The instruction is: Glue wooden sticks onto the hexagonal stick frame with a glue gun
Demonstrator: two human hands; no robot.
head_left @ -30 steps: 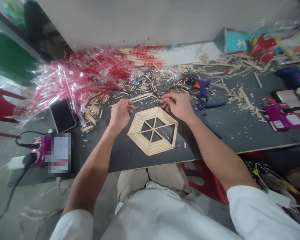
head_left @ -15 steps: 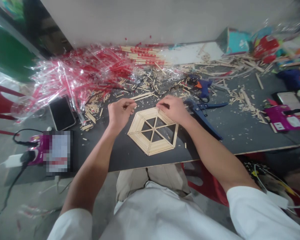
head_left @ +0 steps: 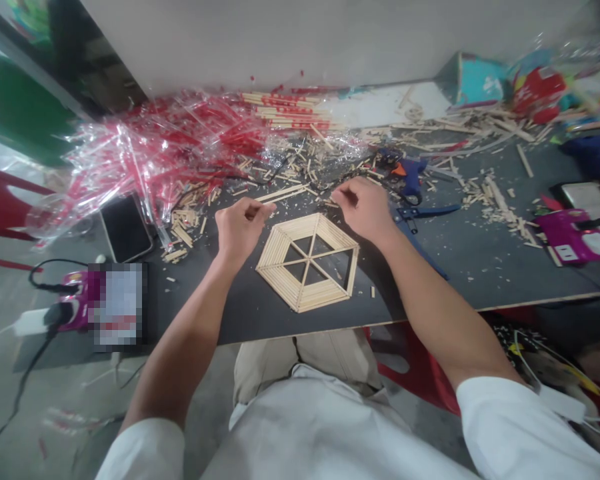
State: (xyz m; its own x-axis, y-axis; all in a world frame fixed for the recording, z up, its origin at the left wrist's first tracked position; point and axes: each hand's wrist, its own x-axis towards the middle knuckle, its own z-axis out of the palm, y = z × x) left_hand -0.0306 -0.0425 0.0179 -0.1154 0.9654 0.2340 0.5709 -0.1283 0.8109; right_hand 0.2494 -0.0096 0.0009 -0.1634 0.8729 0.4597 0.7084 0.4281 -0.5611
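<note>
On the dark table lies a flat hexagon of pale wooden sticks [head_left: 325, 292], with spokes crossing at its middle. Several of its sections are filled with rows of sticks; the lower right one shows a wide gap. My left hand [head_left: 243, 227] hovers beyond its upper left edge, thumb and fingertips pinched together. Off the upper right edge is my right hand [head_left: 365, 205], also pinched and apart from the hexagon. Whatever either pinch may hold is too small to make out. Behind my left fingers lie a couple of long loose sticks [head_left: 286, 193].
Pliers with blue handles [head_left: 425, 257] and a blue glue gun [head_left: 411, 175] lie right of my right hand. Red-and-clear plastic wrappers [head_left: 170, 140] heap up at the back left. A phone [head_left: 125, 228] and purple power strips [head_left: 577, 235] flank the work, with stick scraps scattered about.
My right hand has lifted off the hexagon's top corner and moved up and to the right. My left hand has barely moved, and the hexagon stays in place.
</note>
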